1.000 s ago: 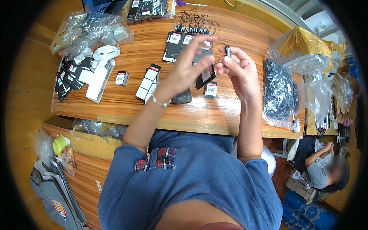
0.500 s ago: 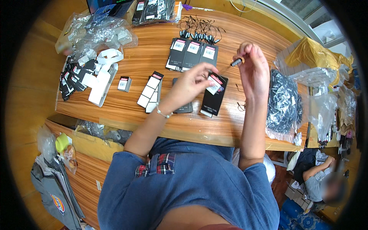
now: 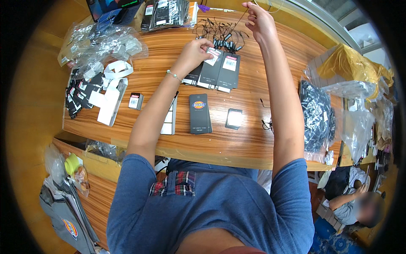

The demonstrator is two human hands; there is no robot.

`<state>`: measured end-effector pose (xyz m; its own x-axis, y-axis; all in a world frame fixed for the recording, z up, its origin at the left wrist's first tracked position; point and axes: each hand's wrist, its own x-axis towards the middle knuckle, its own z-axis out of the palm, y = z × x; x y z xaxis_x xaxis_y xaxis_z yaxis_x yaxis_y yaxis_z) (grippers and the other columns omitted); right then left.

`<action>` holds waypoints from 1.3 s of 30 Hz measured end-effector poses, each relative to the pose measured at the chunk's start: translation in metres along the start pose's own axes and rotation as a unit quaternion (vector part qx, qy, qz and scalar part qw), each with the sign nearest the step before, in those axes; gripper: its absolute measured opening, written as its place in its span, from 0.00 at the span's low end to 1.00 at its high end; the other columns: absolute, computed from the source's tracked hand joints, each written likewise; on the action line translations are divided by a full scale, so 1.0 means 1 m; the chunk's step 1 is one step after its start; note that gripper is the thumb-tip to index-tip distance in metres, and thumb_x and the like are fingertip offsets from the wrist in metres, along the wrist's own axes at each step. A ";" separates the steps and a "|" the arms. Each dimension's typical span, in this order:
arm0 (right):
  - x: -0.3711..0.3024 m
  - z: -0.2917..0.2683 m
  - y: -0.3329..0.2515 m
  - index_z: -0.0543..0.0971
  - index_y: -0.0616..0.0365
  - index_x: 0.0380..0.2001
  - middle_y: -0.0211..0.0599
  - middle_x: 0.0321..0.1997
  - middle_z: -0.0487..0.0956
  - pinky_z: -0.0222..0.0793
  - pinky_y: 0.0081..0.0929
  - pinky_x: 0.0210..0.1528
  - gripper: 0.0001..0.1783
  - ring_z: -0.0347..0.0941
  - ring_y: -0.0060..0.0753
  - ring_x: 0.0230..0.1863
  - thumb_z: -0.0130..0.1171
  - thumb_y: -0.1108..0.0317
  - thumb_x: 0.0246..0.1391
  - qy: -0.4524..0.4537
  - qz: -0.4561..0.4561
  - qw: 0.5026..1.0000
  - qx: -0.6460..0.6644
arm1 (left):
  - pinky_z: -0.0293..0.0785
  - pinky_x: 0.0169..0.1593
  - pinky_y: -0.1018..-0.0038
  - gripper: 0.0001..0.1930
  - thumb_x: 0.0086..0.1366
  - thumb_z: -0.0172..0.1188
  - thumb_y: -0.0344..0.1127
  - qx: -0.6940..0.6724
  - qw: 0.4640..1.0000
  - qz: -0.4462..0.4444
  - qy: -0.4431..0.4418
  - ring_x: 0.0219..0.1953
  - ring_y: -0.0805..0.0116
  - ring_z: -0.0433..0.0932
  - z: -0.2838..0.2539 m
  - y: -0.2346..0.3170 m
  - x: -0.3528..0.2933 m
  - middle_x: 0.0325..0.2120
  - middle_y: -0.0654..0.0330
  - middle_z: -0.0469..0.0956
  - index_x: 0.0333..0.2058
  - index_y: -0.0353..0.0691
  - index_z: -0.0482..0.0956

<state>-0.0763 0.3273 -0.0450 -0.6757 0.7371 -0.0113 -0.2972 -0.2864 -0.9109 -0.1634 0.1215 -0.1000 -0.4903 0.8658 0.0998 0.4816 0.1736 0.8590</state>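
My left hand (image 3: pixel 195 53) is closed at the top of a black hang tag (image 3: pixel 212 57), its fingertips against the white barcode sticker. That tag lies among overlapping rows of black hang tags (image 3: pixel 229 70) on the wooden table. Higher up and to the right, my right hand (image 3: pixel 260 23) pinches a thin black string (image 3: pixel 240 20), which slants down toward a heap of looped strings with dark toggles (image 3: pixel 226 42) above the tags. Closer to me lie a stack of black tags (image 3: pixel 198 120), small cards (image 3: pixel 234 118) and white sticker strips (image 3: pixel 168 122), partly hidden by my left forearm.
A clear bag of black strings (image 3: pixel 315 120) lies on the right beside a wrapped box (image 3: pixel 338 67). At left are a small tag stack (image 3: pixel 135 101), scattered tags (image 3: pixel 80 93), white paper strips (image 3: pixel 112 99) and plastic bags (image 3: pixel 101 44). Another person (image 3: pixel 351 205) sits lower right.
My left hand has moved up and left, bringing the tag from the near middle to the rows. My right hand has risen farther away with the string. The near tag stack and small cards are uncovered.
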 end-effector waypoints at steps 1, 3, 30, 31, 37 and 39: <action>0.004 -0.001 0.003 0.76 0.53 0.27 0.21 0.16 0.64 0.49 0.14 0.16 0.08 0.55 0.16 0.16 0.53 0.62 0.51 -0.027 0.010 1.000 -0.006 | 0.70 0.34 0.78 0.14 0.46 0.65 0.28 0.037 0.999 0.012 0.009 0.28 0.72 0.73 0.000 -0.001 0.001 0.23 0.61 0.72 0.34 0.35 0.78; 0.015 -0.009 0.000 0.76 0.53 0.27 0.21 0.14 0.63 0.49 0.15 0.15 0.09 0.53 0.17 0.13 0.52 0.61 0.51 -0.074 0.021 0.997 -0.021 | 0.70 0.37 0.75 0.14 0.45 0.66 0.29 0.107 0.993 0.047 0.022 0.32 0.68 0.73 0.003 0.003 0.006 0.26 0.58 0.72 0.33 0.35 0.78; -0.223 -0.050 0.021 0.77 0.59 0.39 0.40 0.29 0.76 0.68 0.27 0.37 0.20 0.72 0.33 0.32 0.62 0.59 0.44 -0.270 -0.040 0.689 -0.671 | 0.58 0.48 0.65 0.30 0.32 0.71 0.50 0.390 0.917 0.077 -0.004 0.46 0.62 0.64 -0.013 0.043 -0.152 0.40 0.66 0.72 0.38 0.46 0.77; -0.235 -0.052 0.025 0.76 0.59 0.39 0.42 0.32 0.76 0.69 0.31 0.38 0.23 0.73 0.37 0.34 0.65 0.59 0.40 -0.268 -0.059 0.675 -0.685 | 0.62 0.44 0.65 0.30 0.36 0.71 0.47 0.398 0.906 0.137 0.032 0.42 0.62 0.68 -0.012 0.043 -0.155 0.35 0.61 0.75 0.40 0.44 0.74; -0.255 -0.062 0.047 0.77 0.62 0.34 0.34 0.29 0.76 0.68 0.23 0.34 0.16 0.71 0.26 0.29 0.66 0.67 0.39 -0.169 -0.095 0.763 -0.617 | 0.70 0.34 0.83 0.17 0.56 0.58 0.27 -0.176 0.984 -0.013 -0.034 0.31 0.77 0.75 -0.011 0.040 -0.168 0.29 0.58 0.77 0.45 0.38 0.67; -0.257 -0.065 0.050 0.76 0.62 0.32 0.29 0.26 0.76 0.66 0.19 0.32 0.13 0.69 0.19 0.27 0.65 0.69 0.41 -0.158 -0.019 0.856 -0.492 | 0.70 0.34 0.85 0.16 0.57 0.57 0.26 -0.195 0.980 -0.014 -0.019 0.31 0.80 0.75 -0.006 0.044 -0.179 0.29 0.60 0.77 0.44 0.37 0.69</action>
<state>0.1263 0.1633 -0.1141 -0.8728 0.4881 -0.0030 0.2838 0.5026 -0.8166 -0.0589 -0.0292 -0.0767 -0.4678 0.8818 0.0601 0.1497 0.0120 0.9887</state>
